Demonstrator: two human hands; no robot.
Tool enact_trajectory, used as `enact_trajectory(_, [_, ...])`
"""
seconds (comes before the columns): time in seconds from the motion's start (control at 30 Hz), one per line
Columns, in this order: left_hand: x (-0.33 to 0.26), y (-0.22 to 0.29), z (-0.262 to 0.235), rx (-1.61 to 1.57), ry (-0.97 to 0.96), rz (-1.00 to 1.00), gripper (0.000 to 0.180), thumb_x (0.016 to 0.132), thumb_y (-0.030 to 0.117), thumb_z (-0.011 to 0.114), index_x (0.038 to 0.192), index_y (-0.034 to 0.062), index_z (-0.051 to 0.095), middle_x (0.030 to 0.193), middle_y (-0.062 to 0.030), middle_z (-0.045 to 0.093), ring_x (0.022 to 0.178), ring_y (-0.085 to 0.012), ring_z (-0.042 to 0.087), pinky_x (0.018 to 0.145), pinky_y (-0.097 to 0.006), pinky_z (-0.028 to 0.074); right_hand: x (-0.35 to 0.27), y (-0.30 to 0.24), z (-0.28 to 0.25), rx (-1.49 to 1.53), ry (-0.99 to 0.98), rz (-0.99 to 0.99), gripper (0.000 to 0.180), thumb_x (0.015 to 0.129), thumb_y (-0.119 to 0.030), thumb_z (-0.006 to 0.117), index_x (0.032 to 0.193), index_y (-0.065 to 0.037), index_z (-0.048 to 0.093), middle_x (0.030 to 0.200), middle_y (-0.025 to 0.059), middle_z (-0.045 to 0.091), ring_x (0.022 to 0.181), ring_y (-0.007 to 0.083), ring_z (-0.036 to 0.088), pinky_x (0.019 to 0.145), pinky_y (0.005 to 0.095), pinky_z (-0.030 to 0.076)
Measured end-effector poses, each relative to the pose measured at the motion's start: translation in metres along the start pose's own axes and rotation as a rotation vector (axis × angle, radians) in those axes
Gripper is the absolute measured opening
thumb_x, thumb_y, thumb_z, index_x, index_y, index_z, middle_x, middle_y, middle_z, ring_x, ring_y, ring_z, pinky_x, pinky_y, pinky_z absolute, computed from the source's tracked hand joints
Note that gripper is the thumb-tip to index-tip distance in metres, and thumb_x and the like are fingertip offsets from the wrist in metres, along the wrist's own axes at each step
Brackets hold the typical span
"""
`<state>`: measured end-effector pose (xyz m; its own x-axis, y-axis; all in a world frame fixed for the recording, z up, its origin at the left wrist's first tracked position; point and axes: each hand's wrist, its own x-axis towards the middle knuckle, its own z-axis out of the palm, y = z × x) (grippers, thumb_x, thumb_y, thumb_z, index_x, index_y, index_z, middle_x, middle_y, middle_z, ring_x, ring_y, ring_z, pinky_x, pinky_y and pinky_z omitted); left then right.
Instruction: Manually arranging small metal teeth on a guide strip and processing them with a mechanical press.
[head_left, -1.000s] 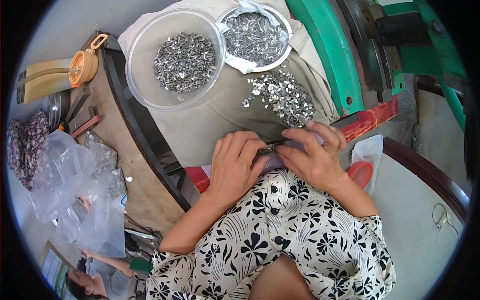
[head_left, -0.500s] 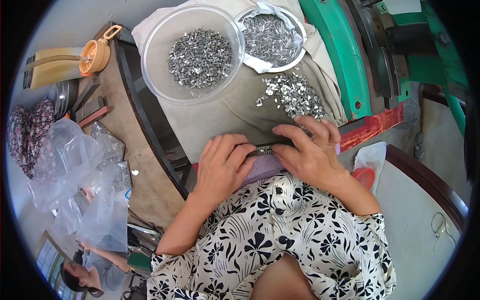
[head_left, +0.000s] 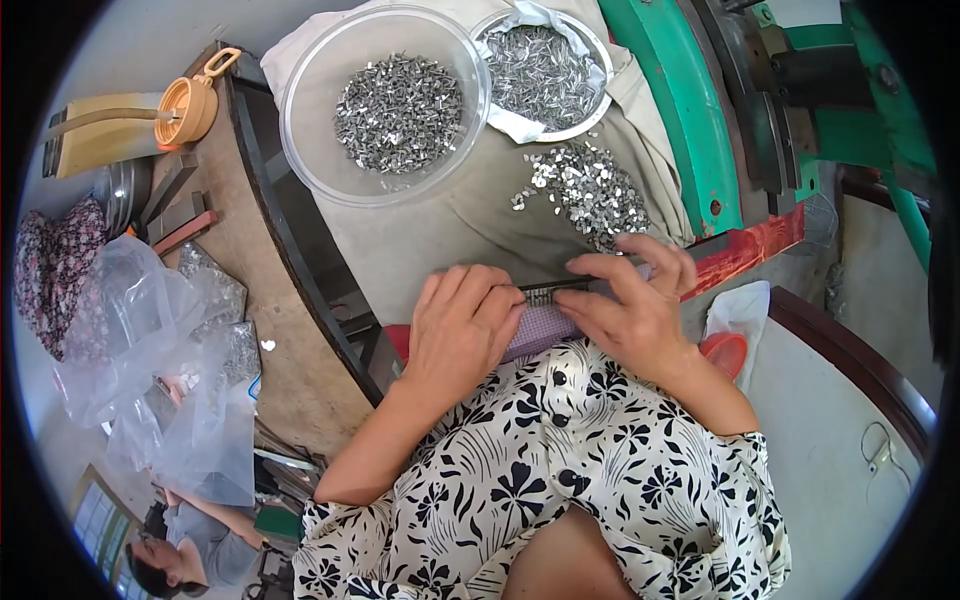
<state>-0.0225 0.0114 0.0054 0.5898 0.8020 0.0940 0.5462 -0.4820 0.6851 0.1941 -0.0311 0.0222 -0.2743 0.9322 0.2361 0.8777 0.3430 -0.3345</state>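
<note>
1. Smooth, clear, glossy plastic in the tub (head_left: 308, 130).
2. Shiny metal, by its look, in the flakes (head_left: 600, 195) lower right of the tub.
3. Matt, creased cloth (head_left: 400, 250) beneath the tub.
4. Glossy paint on the frame (head_left: 693, 150) right of the tub.
5. Thin, crinkled plastic in the bag (head_left: 190, 320) lower left.

metal row (head_left: 540, 297): ends hidden | green machine (head_left: 690, 140): top cut off

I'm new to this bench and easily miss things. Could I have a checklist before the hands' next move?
1. Left hand at the row of small metal pieces: ok, fingertips at its left side.
2. Right hand at the row: ok, at its right side.
3. Row evenly seated: cannot tell, too small and partly covered.
4. Loose pile separate from the clear bowl: ok, on the cloth.
5. Clear bowl upright: ok.
</note>
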Motion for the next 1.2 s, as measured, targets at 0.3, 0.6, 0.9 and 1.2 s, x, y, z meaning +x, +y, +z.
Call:
enact_trajectory(0.3, [-0.009, -0.006, -0.01, 0.043, -0.012, -0.049, 0.039, 0.069, 0.014, 0.083, 0.102, 0.0061, 0.064, 0.105, -0.0091, 0.061, 0.093, -0.0292, 0.059, 0.077, -0.039, 0.045, -0.022, 0.015, -0.005, 0.01, 0.028, 0.076, 0.02, 0.068, -0.026, 0.083, 0.088, -0.027, 0.079, 0.109, -0.0092, 0.067, 0.117, 0.0251, 0.048, 0.098, 0.0413, 0.027])
enact_trajectory(0.6, [-0.006, 0.003, -0.002, 0.004, 0.053, 0.027, 0.029, 0.071, 0.012, 0.081, 0.098, 0.0072, 0.07, 0.099, -0.0064, 0.062, 0.091, -0.0266, 0.06, 0.076, -0.038, 0.045, -0.011, 0.008, 0.009, -0.058, 0.035, -0.085, 0.02, 0.069, -0.029, 0.082, 0.088, -0.029, 0.078, 0.112, -0.0117, 0.066, 0.115, 0.0234, 0.048, 0.095, 0.0405, 0.029])
enact_trajectory(0.9, [0.004, 0.005, 0.015, -0.013, 0.061, 0.049, 0.021, 0.073, 0.008, 0.077, 0.093, 0.009, 0.07, 0.098, -0.0039, 0.062, 0.09, -0.0251, 0.059, 0.075, -0.037, 0.043, -0.015, 0.023, -0.006, 0.067, 0.061, 0.058, 0.022, 0.067, -0.02, 0.084, 0.089, -0.023, 0.078, 0.108, -0.0046, 0.067, 0.116, 0.0283, 0.046, 0.099, 0.0406, 0.031])
enact_trajectory(1.2, [-0.002, -0.002, -0.002, -0.003, 0.055, -0.032, 0.033, 0.071, 0.015, 0.082, 0.1, 0.0083, 0.068, 0.103, -0.0066, 0.062, 0.092, -0.0265, 0.058, 0.076, -0.038, 0.041, -0.021, 0.024, -0.004, 0.066, 0.014, 0.105, 0.023, 0.069, -0.029, 0.082, 0.092, -0.023, 0.078, 0.108, -0.0069, 0.065, 0.116, 0.0267, 0.048, 0.097, 0.0416, 0.029])
